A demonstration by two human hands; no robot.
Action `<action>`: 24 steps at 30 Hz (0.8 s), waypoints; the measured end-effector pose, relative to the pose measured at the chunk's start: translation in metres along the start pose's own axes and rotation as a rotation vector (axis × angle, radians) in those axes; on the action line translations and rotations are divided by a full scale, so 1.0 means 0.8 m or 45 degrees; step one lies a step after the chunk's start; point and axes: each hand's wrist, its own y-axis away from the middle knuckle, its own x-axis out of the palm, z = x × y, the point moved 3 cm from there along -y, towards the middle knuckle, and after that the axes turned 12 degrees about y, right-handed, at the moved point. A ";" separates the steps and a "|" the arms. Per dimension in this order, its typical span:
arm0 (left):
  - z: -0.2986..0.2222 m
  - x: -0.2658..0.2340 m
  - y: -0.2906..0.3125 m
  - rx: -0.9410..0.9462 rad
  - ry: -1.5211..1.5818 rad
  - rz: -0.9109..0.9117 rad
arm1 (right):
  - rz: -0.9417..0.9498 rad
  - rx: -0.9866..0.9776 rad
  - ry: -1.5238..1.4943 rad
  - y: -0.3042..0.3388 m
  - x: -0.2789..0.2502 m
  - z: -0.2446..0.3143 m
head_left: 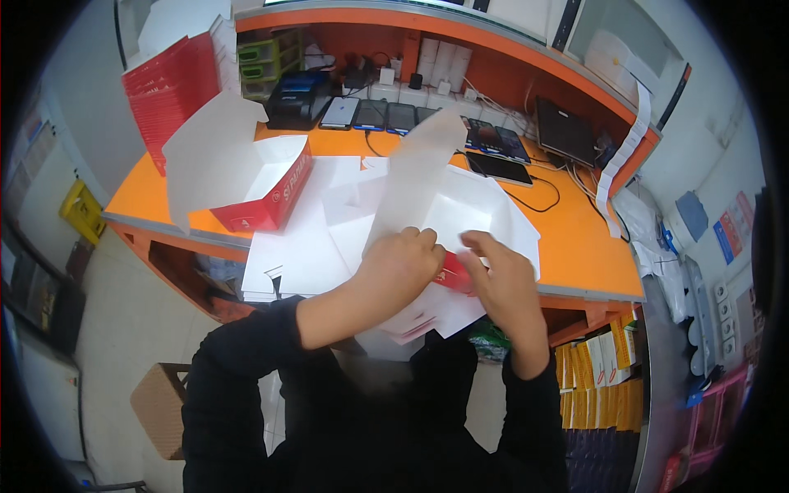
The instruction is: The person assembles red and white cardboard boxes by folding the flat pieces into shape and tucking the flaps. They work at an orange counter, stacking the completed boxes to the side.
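Partly folded box at the near side of an orange table, seen from the wearer's head. The partly folded box, white inside with a red near wall, lies on flat white sheets, directly beyond and between the two hands. Its tall white flap stands up on the left, leaning away from the person.

Left hand: set against the near left part of the box, at the foot of the flap. The grip is curled, its fingers drawn together; the back of the hand hides the fingertips, so one cannot tell whether they are clamped on the card. Right hand: at the near right corner. Here the grip is parted, with a gap between thumb and forefinger; the thumb lies at the right end of the red wall, while the forefinger is bent over the box's near edge.

Left of the sheets, a second box, red-sided, stands with its white lid raised. Behind it rises a stack of red cartons. Along the back of the table, from left to right, are a black machine, a row of phones and a dark laptop.
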 end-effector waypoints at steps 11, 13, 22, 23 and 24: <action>-0.012 0.016 -0.017 0.145 0.246 -0.079 | 0.245 0.039 -0.142 -0.003 0.004 -0.029; -0.015 0.016 -0.020 0.122 0.233 -0.067 | 0.265 0.113 -0.075 0.000 -0.007 -0.028; -0.032 0.039 -0.038 0.057 -0.008 0.126 | 0.221 0.011 0.444 0.014 -0.010 -0.041; -0.034 0.040 -0.040 0.023 -0.021 0.121 | 0.235 0.079 0.316 0.015 -0.014 -0.043; -0.031 0.040 -0.042 -0.010 0.005 0.084 | 0.249 0.144 0.185 0.016 -0.020 -0.042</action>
